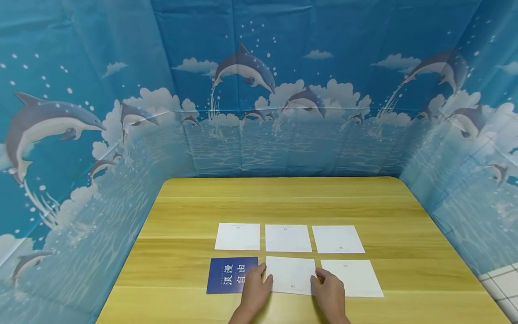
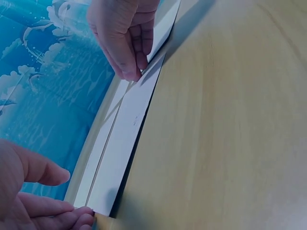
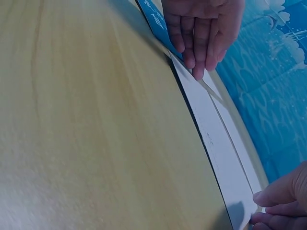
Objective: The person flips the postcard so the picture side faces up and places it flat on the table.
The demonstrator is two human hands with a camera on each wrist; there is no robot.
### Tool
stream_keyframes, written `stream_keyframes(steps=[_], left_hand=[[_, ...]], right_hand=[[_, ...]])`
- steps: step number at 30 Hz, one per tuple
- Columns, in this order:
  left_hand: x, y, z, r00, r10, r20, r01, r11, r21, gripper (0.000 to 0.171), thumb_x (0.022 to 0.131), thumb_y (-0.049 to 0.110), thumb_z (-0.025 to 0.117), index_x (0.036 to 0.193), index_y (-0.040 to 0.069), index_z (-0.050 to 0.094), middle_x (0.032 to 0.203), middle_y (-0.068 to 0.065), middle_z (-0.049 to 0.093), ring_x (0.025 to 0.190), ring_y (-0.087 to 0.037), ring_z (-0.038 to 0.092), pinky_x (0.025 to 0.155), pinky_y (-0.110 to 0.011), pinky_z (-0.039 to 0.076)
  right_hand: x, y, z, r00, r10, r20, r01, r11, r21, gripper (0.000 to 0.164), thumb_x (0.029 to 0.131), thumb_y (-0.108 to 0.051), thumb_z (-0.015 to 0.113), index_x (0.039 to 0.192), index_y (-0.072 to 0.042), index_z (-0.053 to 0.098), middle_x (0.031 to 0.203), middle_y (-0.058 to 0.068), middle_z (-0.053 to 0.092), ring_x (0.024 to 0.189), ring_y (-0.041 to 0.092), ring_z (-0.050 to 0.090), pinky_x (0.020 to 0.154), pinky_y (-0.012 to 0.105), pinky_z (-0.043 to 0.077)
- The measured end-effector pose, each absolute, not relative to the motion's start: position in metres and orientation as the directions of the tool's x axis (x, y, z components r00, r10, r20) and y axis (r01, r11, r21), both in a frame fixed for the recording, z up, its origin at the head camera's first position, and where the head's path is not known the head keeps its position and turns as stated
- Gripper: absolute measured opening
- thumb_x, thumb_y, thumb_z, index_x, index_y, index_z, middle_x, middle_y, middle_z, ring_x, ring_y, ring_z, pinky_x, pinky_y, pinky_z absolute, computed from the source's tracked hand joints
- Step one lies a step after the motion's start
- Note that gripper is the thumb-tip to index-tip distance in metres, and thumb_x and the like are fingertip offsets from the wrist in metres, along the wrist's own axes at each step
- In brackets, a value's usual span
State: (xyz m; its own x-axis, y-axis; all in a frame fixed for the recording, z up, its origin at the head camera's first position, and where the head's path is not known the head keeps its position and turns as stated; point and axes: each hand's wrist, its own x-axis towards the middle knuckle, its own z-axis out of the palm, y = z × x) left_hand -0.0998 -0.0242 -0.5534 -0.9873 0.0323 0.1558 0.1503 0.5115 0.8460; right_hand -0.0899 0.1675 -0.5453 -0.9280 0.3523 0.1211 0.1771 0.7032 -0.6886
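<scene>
The middle white card (image 1: pixel 291 272) in the front row lies right between the person's two hands, on the tabletop (image 1: pixel 184 216). The left grip (image 1: pixel 255 289) is at its left side and the right grip (image 1: pixel 330 290) is at its right side, so neither one is nearer: both touch it. From the head view the card looks longer from side to side than from front to back, so its long way runs from one hand to the other, like a little bridge. The left grip is loose, with its fingers mostly straight and their tips at the card's edge, and in the left wrist view its thumb is spread away from them. The right grip has its fingertips at the other edge, but the pictures do not show well if it pinches the card or just touches it. The card looks turned a tiny bit, as its near edge slopes. A dark line runs under that edge in the wrist views, so maybe it sits a little bit up, but that is hard to tell. The blue card (image 1: pixel 226 275) is just past the left side, close by the left grip, and the front right white card (image 1: pixel 358 280) is just past the right side, close by the right grip. The back middle white card (image 1: pixel 288 238) is straight behind, with a thin gap between
</scene>
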Motion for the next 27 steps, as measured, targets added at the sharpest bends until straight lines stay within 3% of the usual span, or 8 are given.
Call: stream_keyframes(steps=[10, 17, 27], left_hand=[[-0.103, -0.013, -0.554, -0.986, -0.113, 0.119, 0.066, 0.389, 0.919, 0.028, 0.073, -0.005, 0.064, 0.099, -0.013, 0.062, 0.084, -0.008, 0.059, 0.079, -0.022, 0.055, 0.073, -0.036, 0.048], [-0.110, -0.004, -0.555, -0.961, -0.243, 0.134, 0.039, 0.361, 0.932, 0.044, 0.059, -0.013, 0.066, 0.103, -0.013, 0.063, 0.081, -0.001, 0.058, 0.078, -0.016, 0.054, 0.072, -0.030, 0.049], [-0.116, -0.006, -0.559, -0.968, -0.184, 0.172, 0.071, 0.455, 0.888, 0.039, 0.055, -0.017, 0.066, 0.092, -0.002, 0.070, 0.073, 0.003, 0.053, 0.071, -0.012, 0.049, 0.064, -0.027, 0.044]], right_hand=[[-0.090, 0.167, -0.548, -0.915, 0.381, 0.132, 0.185, 0.688, -0.702, 0.021, 0.073, -0.001, 0.068, 0.091, 0.010, 0.067, 0.079, 0.016, 0.067, 0.074, 0.030, 0.063, 0.071, 0.045, 0.047], [-0.091, 0.166, -0.549, -0.908, 0.400, 0.127, 0.199, 0.676, -0.709, 0.025, 0.073, -0.008, 0.072, 0.091, 0.009, 0.068, 0.077, 0.014, 0.067, 0.071, 0.026, 0.061, 0.067, 0.043, 0.046], [-0.092, 0.168, -0.550, -0.909, 0.404, 0.104, 0.198, 0.637, -0.745, 0.024, 0.072, -0.004, 0.072, 0.091, 0.010, 0.067, 0.080, 0.015, 0.067, 0.075, 0.028, 0.062, 0.070, 0.044, 0.047]])
